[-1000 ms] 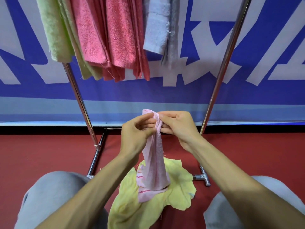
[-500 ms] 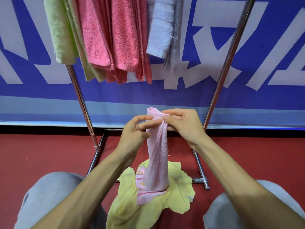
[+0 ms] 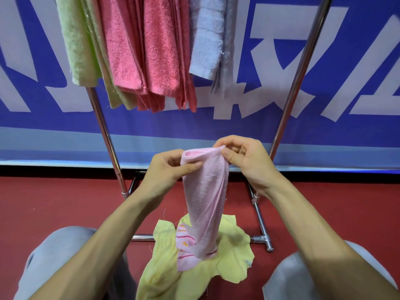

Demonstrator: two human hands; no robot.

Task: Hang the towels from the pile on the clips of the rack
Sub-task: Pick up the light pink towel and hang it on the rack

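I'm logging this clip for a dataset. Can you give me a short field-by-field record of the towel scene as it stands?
left hand: pinches the pink towel at its top edge
right hand: pinches the same edge, other side
pink towel: hangs down, lower end reaching the yellow towel
yellow towel: crumpled on the red floor
hung towels: green, coral and pale, on the rack
clips: out of view

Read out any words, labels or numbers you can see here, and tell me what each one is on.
Blue banner: large white characters, cut off by the frame's edge and partly hidden behind the hanging towels; not readable.
Pink towel: coloured stripes near its lower end, no lettering.
No other text shows.
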